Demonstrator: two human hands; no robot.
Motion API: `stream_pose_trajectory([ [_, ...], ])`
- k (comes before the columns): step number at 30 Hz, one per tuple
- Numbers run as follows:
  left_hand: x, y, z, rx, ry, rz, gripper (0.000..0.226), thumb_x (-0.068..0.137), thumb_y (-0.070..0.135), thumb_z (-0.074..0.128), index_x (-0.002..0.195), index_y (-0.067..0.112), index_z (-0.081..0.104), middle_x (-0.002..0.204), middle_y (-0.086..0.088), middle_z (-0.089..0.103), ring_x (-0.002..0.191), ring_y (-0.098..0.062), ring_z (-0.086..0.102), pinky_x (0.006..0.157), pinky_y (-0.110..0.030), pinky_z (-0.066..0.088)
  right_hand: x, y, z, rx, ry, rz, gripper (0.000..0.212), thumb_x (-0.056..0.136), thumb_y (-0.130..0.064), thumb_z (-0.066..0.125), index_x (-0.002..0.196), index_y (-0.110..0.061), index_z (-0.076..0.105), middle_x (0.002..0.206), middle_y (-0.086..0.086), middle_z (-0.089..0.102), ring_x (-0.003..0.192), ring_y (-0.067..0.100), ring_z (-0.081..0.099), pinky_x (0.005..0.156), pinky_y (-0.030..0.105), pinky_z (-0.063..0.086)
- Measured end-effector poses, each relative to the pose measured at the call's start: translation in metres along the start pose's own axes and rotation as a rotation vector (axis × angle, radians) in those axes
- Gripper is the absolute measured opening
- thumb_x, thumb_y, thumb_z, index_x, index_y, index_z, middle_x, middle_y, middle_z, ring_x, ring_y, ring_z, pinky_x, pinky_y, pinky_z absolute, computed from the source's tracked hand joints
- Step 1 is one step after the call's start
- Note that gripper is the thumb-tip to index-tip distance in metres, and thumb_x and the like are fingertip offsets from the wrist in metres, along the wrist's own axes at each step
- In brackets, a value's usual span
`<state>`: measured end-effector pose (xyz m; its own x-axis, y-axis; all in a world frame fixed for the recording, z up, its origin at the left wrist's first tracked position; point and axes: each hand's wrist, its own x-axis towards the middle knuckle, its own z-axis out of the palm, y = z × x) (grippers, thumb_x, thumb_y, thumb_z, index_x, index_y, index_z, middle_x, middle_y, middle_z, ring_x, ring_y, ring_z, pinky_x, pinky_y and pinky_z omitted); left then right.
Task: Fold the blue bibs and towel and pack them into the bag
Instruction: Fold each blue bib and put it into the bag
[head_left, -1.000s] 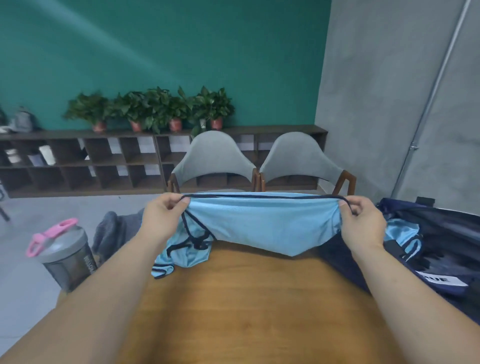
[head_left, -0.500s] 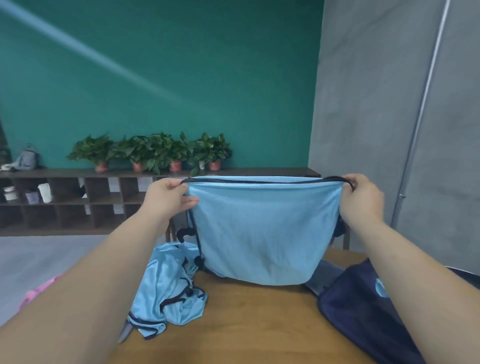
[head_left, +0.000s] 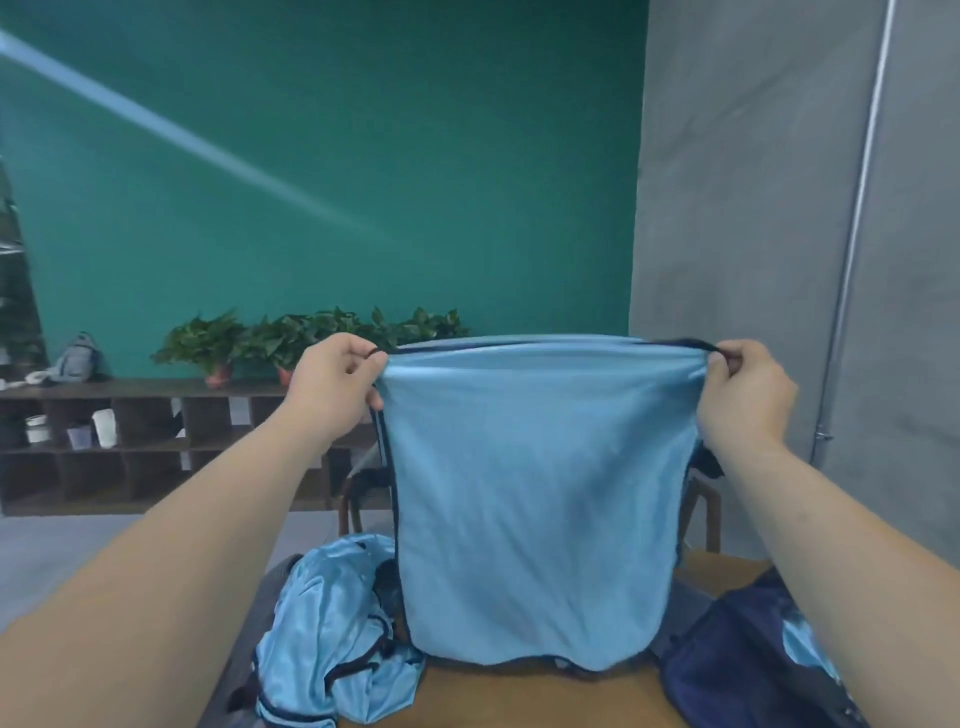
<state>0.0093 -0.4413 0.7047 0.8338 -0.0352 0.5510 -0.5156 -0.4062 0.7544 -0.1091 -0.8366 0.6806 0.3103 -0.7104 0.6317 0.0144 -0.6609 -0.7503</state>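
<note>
The light blue mesh bib with dark navy trim (head_left: 535, 509) hangs in front of the person, over the brown wooden table (head_left: 519, 699). The left hand (head_left: 332, 389) pinches its top left corner w/ curled fingers and thumb. The right hand (head_left: 743, 400) pinches the top right corner the same way, so both are closed on the cloth. The top edge runs straight L to R between the hands, and the long axis falls straight down. The hem is close to the table, but I cannot tell if it touches.

For the fold, I think the two corners must be brought together, or the bib laid flat on the table.

The dark navy fabric bag (head_left: 753, 670) lies at bottom right, nearer to the right hand. It is cut off by the frame and its opening is not visible. A crumpled light blue bib (head_left: 332, 639) lies at left on a dark grey cloth (head_left: 265, 597), maybe the towel, not sure.
</note>
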Motion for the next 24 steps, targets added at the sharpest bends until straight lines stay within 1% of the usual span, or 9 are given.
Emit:
stream_pose_trajectory([
  [2,0.007,-0.001,-0.010,0.073,-0.024,0.039,0.010,0.105,0.027,0.062,0.111,0.018,0.065,0.084,-0.005,0.076,0.060,-0.018,0.071,0.069,-0.043,0.060,0.009,-0.002,-0.002,-0.051,-0.070,0.000,0.020,0.106,-0.021,0.056,0.115,-0.014,0.072,0.101,0.005,0.072,0.088,0.025,0.058,0.079,0.027,0.041],
  [5,0.012,-0.001,-0.018,0.113,-0.033,0.063,0.011,0.106,0.028,0.061,0.110,0.020,0.067,0.086,-0.002,0.078,0.066,-0.024,0.074,0.067,-0.047,0.062,0.017,-0.006,-0.006,-0.060,-0.083,-0.025,0.019,0.105,-0.024,0.057,0.110,-0.016,0.074,0.091,0.003,0.069,0.086,0.027,0.059,0.077,0.030,0.042],
  [10,0.012,-0.002,-0.023,0.017,-0.047,-0.001,0.014,0.103,0.027,0.068,0.105,0.014,0.071,0.080,-0.010,0.077,0.058,-0.016,0.068,0.055,-0.027,0.056,0.019,-0.012,-0.006,-0.086,-0.117,-0.063,0.016,0.104,-0.030,0.062,0.102,-0.019,0.073,0.085,-0.002,0.070,0.086,0.027,0.062,0.074,0.032,0.043],
  [12,0.008,-0.002,-0.027,-0.027,-0.174,-0.011,0.014,0.099,0.026,0.073,0.106,0.013,0.071,0.080,-0.011,0.077,0.065,-0.019,0.071,0.060,-0.025,0.059,0.019,-0.011,-0.007,-0.098,-0.120,-0.063,0.013,0.103,-0.028,0.063,0.102,-0.019,0.072,0.081,-0.007,0.065,0.085,0.024,0.061,0.074,0.031,0.042],
  [15,0.002,-0.003,-0.029,0.061,-0.363,0.008,0.013,0.096,0.020,0.076,0.106,0.011,0.073,0.083,-0.009,0.078,0.077,-0.025,0.078,0.074,-0.034,0.065,0.021,-0.011,-0.010,-0.146,-0.129,-0.075,0.012,0.103,-0.027,0.062,0.103,-0.019,0.071,0.088,-0.001,0.068,0.087,0.025,0.060,0.075,0.031,0.042],
  [17,0.005,-0.004,-0.027,0.138,-0.311,0.011,0.011,0.099,0.019,0.072,0.106,0.011,0.071,0.080,-0.007,0.078,0.073,-0.022,0.078,0.073,-0.038,0.066,0.023,-0.012,-0.010,-0.173,-0.132,-0.086,0.012,0.102,-0.029,0.063,0.102,-0.020,0.072,0.098,0.005,0.071,0.088,0.026,0.060,0.076,0.032,0.043],
  [19,0.012,-0.005,-0.025,0.251,-0.140,0.039,0.012,0.104,0.024,0.066,0.109,0.013,0.069,0.084,-0.004,0.078,0.068,-0.018,0.076,0.070,-0.039,0.064,0.022,-0.019,-0.011,-0.177,-0.071,-0.107,0.013,0.101,-0.033,0.065,0.102,-0.023,0.073,0.110,0.009,0.065,0.086,0.028,0.057,0.075,0.033,0.041],
  [21,0.020,-0.002,-0.024,0.454,0.073,0.144,0.019,0.107,0.032,0.059,0.114,0.017,0.068,0.093,-0.004,0.072,0.069,-0.022,0.072,0.070,-0.038,0.059,0.020,-0.029,-0.013,-0.145,0.014,-0.153,0.011,0.102,-0.037,0.063,0.104,-0.029,0.071,0.106,0.005,0.062,0.084,0.026,0.054,0.073,0.032,0.038],
  [24,0.025,0.004,-0.022,0.624,0.082,0.148,0.022,0.108,0.031,0.054,0.099,0.015,0.067,0.084,-0.007,0.065,0.068,-0.028,0.063,0.065,-0.038,0.054,0.019,-0.044,-0.011,-0.178,-0.185,-0.158,0.009,0.100,-0.036,0.065,0.096,-0.030,0.070,0.091,-0.002,0.070,0.085,0.024,0.061,0.073,0.032,0.045],
])
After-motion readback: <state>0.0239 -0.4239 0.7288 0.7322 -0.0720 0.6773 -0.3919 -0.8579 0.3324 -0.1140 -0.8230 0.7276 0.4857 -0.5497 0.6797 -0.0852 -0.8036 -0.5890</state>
